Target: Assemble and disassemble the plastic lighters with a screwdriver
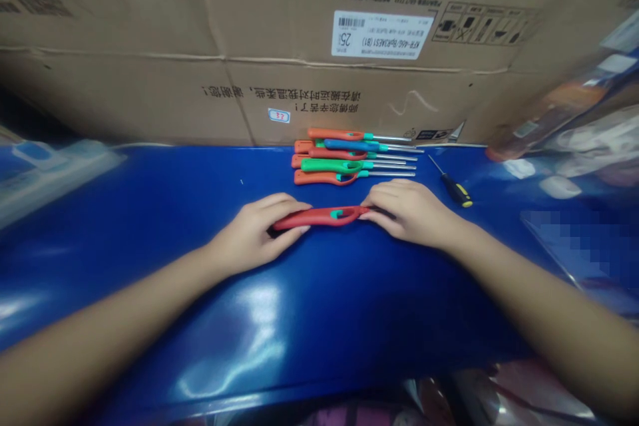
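A red lighter (317,217) with a green trigger is held level above the blue table, between my two hands. My left hand (257,229) is closed round its handle end, thumb below and fingers above. At the other end, my right hand (407,213) pinches the nozzle end; its fingers hide the tip, so I cannot see the metal tube. Just beyond lies a pile of several long-nosed lighters, among them a green lighter (329,166), a blue lighter (349,145) and an orange lighter (324,178), their metal tubes pointing right.
A large cardboard box (164,100) walls off the back of the blue table (210,339). A black and yellow screwdriver (455,190) lies right of the pile. Plastic packaging (549,113) stands at the far right, and a pale plastic object (54,170) at the left.
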{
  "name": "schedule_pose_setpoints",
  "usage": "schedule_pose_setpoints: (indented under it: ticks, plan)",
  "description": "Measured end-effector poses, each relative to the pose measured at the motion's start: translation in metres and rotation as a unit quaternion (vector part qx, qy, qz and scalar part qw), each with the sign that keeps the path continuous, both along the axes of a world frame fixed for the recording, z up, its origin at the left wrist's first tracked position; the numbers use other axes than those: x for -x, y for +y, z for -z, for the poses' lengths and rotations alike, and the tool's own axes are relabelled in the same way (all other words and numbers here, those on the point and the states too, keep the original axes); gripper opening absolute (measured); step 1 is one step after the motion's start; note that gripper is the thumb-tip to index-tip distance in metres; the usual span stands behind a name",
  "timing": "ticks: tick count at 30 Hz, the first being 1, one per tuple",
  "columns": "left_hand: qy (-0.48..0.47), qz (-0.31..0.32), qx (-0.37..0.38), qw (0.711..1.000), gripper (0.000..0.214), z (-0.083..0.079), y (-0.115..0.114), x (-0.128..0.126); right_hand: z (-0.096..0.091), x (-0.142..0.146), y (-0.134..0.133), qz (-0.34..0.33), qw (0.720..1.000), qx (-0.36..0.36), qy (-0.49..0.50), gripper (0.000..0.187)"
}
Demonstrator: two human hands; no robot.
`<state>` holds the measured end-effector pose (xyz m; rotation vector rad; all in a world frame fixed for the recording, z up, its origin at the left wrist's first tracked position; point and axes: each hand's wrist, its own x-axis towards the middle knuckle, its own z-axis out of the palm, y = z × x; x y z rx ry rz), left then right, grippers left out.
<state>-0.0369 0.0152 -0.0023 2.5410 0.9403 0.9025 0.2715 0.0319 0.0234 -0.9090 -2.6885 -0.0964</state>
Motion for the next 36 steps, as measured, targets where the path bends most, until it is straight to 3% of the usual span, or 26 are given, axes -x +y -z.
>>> schedule_pose_setpoints:
  ticks: [7, 11, 14, 17, 22, 29, 32, 36]
  plan:
    - [0.097, -0.022, -0.008, 0.995, 0.043, -0.002, -0.006, -0.003, -0.001, -0.004, 0.003, 0.033, 0.999, 0.023, -0.005, 0.023]
    - [0.062, -0.054, 0.01, 0.997, 0.042, -0.004, -0.006, -0.001, -0.004, -0.019, 0.011, 0.104, 0.994, -0.018, -0.027, 0.032]
    - [0.023, -0.064, 0.023, 0.997, 0.04, -0.005, -0.005, 0.001, -0.006, -0.027, 0.016, 0.13, 0.99, -0.046, -0.032, 0.024]
    - [0.001, -0.061, 0.029, 0.998, 0.038, -0.006, -0.004, 0.002, -0.008, -0.028, 0.018, 0.093, 0.994, -0.056, -0.013, 0.012]
    - [-0.019, -0.049, 0.026, 0.998, 0.033, -0.008, -0.005, -0.001, -0.006, -0.014, 0.011, -0.009, 0.999, -0.028, 0.02, 0.017]
    - [-0.032, -0.01, 0.02, 0.999, 0.033, -0.008, -0.013, -0.005, -0.002, 0.004, -0.003, -0.052, 0.998, -0.029, 0.016, 0.021]
    - [-0.07, 0.002, 0.087, 0.994, 0.026, -0.01, -0.018, -0.007, -0.001, 0.006, -0.006, -0.071, 0.996, -0.042, 0.025, 0.02]
    - [-0.116, -0.044, 0.249, 0.96, 0.027, -0.015, -0.024, -0.012, -0.001, 0.006, -0.009, -0.087, 0.993, -0.067, 0.044, 0.019]
